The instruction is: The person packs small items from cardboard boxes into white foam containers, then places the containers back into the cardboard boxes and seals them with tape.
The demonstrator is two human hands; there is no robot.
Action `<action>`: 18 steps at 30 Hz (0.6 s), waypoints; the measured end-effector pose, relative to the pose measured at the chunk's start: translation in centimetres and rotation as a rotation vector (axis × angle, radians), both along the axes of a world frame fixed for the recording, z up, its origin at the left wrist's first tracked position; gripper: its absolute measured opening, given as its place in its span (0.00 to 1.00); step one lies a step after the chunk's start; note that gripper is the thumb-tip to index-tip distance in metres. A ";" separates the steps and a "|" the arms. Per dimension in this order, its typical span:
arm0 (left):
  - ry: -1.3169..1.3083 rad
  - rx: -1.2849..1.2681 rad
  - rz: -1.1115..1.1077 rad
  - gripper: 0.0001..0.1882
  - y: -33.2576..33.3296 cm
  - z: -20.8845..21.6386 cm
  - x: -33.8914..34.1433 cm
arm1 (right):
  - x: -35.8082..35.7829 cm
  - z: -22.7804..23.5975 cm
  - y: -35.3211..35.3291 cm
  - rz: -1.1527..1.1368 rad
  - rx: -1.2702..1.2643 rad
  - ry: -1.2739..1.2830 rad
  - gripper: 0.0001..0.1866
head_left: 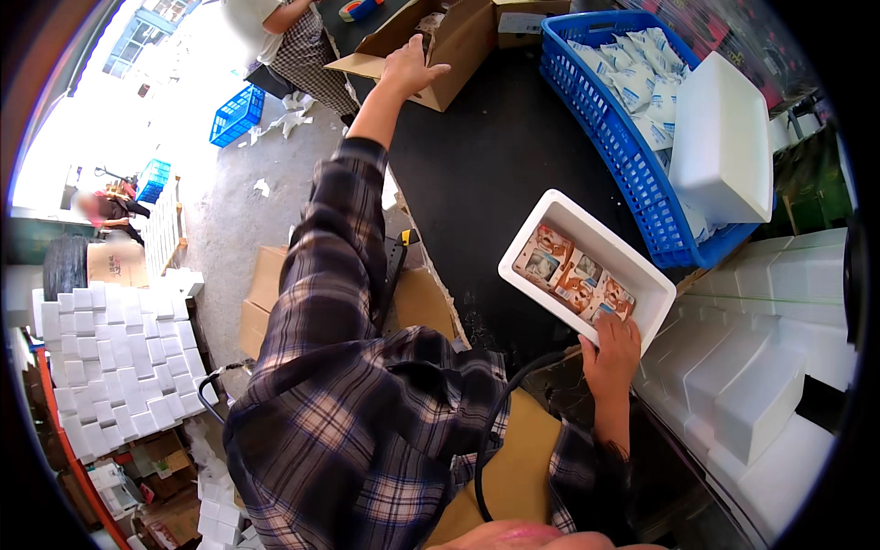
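My left arm stretches far forward, and my left hand (412, 70) is open, its fingers spread over the near edge of an open cardboard box (466, 57). Some clear wrapping shows inside that box. Closer in, on the right, a white foam box (658, 295) sits without a lid on the black tabletop. Several orange-and-white printed packets (576, 291) lie flat on its bottom. My right hand (612, 356) grips the foam box's near wall, thumb by the rim and fingertips inside against the nearest packet.
A blue crate (600, 119) full of white pouches (632, 87) stands at the right, with a white foam piece (724, 137) on top. White foam boxes (761, 367) are stacked at right, others (119, 357) at left. Another person (307, 55) stands across the table.
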State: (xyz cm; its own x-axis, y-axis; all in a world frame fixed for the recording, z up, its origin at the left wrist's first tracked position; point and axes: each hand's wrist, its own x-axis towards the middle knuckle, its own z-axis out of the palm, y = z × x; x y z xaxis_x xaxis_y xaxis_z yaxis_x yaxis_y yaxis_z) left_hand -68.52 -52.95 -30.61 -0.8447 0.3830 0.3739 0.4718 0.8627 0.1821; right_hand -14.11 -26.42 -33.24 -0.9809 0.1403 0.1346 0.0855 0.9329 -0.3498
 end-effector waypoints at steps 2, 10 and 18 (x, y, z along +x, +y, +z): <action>-0.195 -0.260 0.031 0.36 0.5 -1.6 -2.8 | 0.2 0.7 -0.2 0.011 0.001 0.108 0.16; -0.065 -0.117 -0.139 0.11 -5.2 -4.7 2.1 | -0.4 0.7 0.0 -0.047 -0.066 -0.030 0.13; -0.960 -0.144 -0.433 0.15 -12.9 2.7 14.1 | -0.4 -0.2 -0.2 -0.044 -0.095 -0.021 0.13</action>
State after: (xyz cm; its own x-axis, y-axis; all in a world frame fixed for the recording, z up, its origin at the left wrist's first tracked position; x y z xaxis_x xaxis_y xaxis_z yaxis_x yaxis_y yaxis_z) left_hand -54.43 -65.81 -27.96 -0.5426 0.7090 -0.4504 0.4565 0.6990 0.5504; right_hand -14.47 -26.61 -33.40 -0.9760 0.1940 0.0985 0.1333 0.8910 -0.4340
